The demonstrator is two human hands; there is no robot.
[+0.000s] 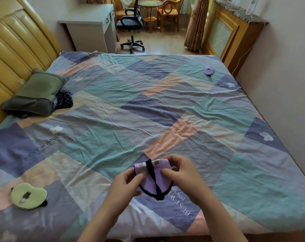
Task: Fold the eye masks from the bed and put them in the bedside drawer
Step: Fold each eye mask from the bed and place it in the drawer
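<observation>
Holding the purple eye mask (152,180) just above the near edge of the bed (165,105), we pinch it from both sides: our left hand (126,183) grips its left edge, our right hand (180,173) its right. Already doubled over, the soft, black-trimmed fabric hangs with its long axis running away from us, strap (151,169) crossing the front. A green mask (27,195) lies nearer our left hand; another purple mask (209,69) rests well apart, far right.

Purple black-trimmed eye mask (152,184), green mask (28,195), pastel patchwork bedspread (130,105)
</observation>
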